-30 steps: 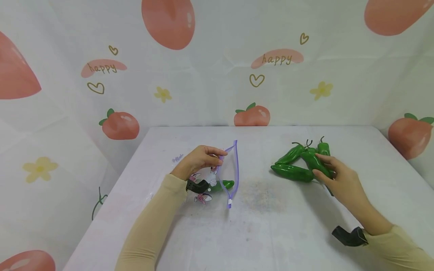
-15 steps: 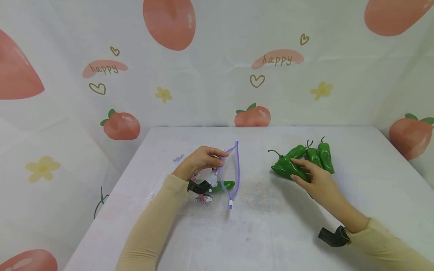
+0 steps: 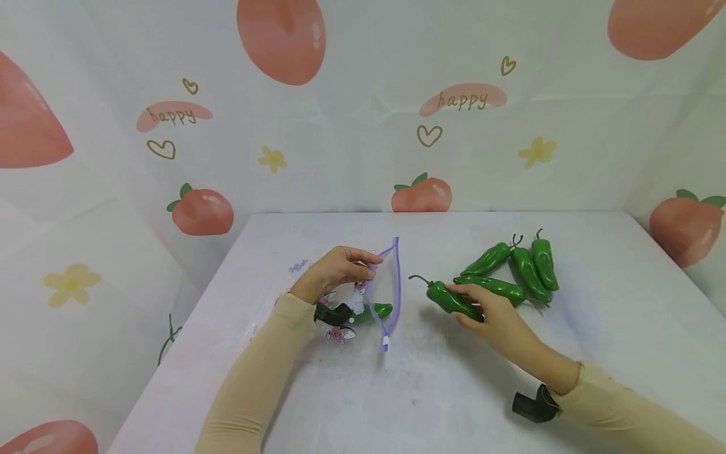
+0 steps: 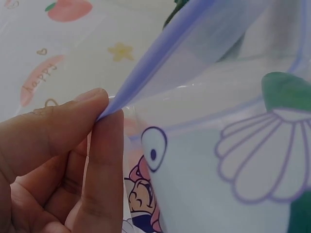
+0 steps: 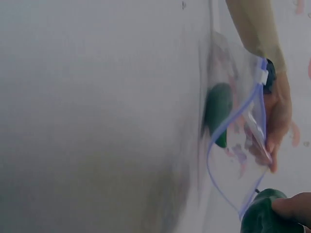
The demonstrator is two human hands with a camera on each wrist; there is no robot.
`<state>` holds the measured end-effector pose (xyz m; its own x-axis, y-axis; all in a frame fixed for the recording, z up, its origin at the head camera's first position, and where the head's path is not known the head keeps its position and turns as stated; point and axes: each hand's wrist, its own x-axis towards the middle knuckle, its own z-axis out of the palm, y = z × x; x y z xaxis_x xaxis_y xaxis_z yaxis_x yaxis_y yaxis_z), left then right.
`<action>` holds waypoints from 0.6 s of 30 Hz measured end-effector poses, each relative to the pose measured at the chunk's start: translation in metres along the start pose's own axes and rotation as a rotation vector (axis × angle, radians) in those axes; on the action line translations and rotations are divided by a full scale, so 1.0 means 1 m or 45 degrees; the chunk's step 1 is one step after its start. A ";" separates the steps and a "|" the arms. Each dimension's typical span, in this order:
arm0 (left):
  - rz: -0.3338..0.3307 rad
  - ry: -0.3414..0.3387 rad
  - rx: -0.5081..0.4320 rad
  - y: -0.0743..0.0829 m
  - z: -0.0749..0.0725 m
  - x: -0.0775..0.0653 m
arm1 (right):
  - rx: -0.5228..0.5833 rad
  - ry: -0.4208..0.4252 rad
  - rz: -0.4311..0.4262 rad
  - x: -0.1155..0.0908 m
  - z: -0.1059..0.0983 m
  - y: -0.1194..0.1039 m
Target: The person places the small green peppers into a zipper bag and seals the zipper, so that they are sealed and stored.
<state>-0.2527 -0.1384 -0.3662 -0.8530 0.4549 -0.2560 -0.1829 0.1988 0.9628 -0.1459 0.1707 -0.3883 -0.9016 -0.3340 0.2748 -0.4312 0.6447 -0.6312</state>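
My left hand [image 3: 343,271] pinches the purple upper rim of a clear zip bag [image 4: 146,63] between thumb and fingers. The bag's mouth gapes toward the right, and a white slider [image 3: 386,340] sits at its near end. Inside lies one green pepper [image 3: 377,312], showing through the printed film. My right hand [image 3: 499,318] grips another green pepper [image 3: 450,299] by its blunt end, the stem pointing left toward the bag mouth. In the right wrist view the held pepper [image 5: 265,213] appears at the bottom edge, just short of the purple rim.
Several more green peppers [image 3: 527,271] lie loosely grouped on the white table [image 3: 431,391], right of and behind my right hand. A patterned cloth [image 3: 340,139] hangs behind the table. Black wrist mounts [image 3: 535,407] stick out from the sleeves.
My right hand has carried its pepper leftward from the group to near the bag, its stem now pointing left. The left hand and bag have hardly moved.
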 end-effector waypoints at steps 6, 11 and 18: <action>0.002 0.005 0.007 0.000 0.001 0.001 | 0.010 -0.071 -0.051 0.001 0.013 -0.006; 0.004 0.002 0.007 -0.001 0.001 0.003 | 0.022 -0.156 -0.065 0.002 0.020 -0.011; 0.002 0.006 0.006 0.000 0.003 0.003 | 0.029 -0.211 -0.110 0.003 0.026 -0.017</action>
<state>-0.2542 -0.1347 -0.3676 -0.8557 0.4508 -0.2540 -0.1793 0.2022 0.9628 -0.1403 0.1412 -0.3957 -0.8426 -0.4975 0.2062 -0.5041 0.5938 -0.6272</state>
